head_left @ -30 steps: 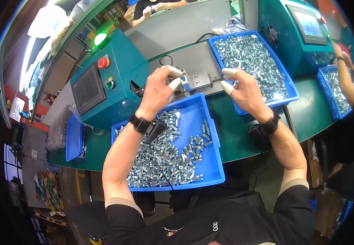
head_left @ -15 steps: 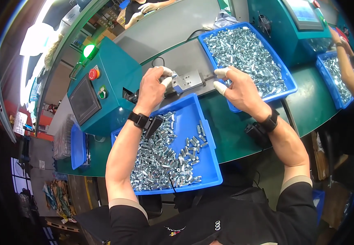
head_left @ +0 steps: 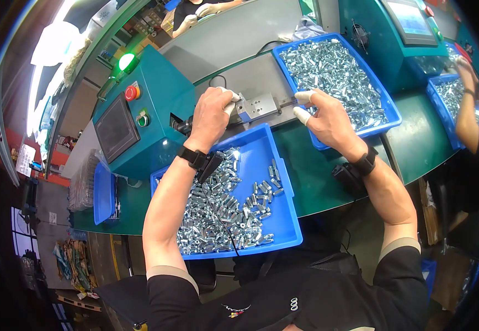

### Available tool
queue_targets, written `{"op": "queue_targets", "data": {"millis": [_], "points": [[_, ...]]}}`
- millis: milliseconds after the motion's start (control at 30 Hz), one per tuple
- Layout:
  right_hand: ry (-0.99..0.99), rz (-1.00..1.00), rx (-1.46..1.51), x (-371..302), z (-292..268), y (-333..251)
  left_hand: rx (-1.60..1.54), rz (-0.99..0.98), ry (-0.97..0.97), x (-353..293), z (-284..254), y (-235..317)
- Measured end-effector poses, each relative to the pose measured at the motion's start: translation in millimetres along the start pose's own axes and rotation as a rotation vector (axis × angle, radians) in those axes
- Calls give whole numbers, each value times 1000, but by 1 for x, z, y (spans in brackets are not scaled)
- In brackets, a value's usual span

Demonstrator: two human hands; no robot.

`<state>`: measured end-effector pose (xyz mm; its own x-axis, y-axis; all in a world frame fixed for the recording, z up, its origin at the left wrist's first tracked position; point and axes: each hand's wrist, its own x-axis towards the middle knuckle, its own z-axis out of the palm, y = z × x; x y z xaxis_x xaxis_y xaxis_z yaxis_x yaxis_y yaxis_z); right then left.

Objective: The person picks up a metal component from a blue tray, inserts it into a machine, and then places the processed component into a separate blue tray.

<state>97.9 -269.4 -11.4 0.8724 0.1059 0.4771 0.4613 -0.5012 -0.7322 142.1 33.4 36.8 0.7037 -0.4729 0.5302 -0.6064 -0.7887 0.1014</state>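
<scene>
Head view: green counter [head_left: 317, 165], teal machine [head_left: 151, 118] at left. Blue tray [head_left: 261, 160] of small metal parts near the body, second full blue tray [head_left: 386, 105] at right. Metal block [head_left: 259, 105] between them. Left hand [head_left: 212, 113] curled against the block's left end, contents hidden. Right hand [head_left: 328, 118] loosely open at the right tray's edge, white caps on its fingertips [head_left: 301, 115].

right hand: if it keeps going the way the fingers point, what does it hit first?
The right hand points up and left at the grey metal fixture block. That block, or the thin pin on its near side, looks first in line; depth is hard to judge.
</scene>
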Motion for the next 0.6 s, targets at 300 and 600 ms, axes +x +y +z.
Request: {"op": "queue_targets", "data": {"millis": [300,600], "points": [[16,-62,-20,1,2,4,165,166,19,0,5,1],[-39,-54,-13,5,5,1,138,180,-34,-3,-6,2]]}}
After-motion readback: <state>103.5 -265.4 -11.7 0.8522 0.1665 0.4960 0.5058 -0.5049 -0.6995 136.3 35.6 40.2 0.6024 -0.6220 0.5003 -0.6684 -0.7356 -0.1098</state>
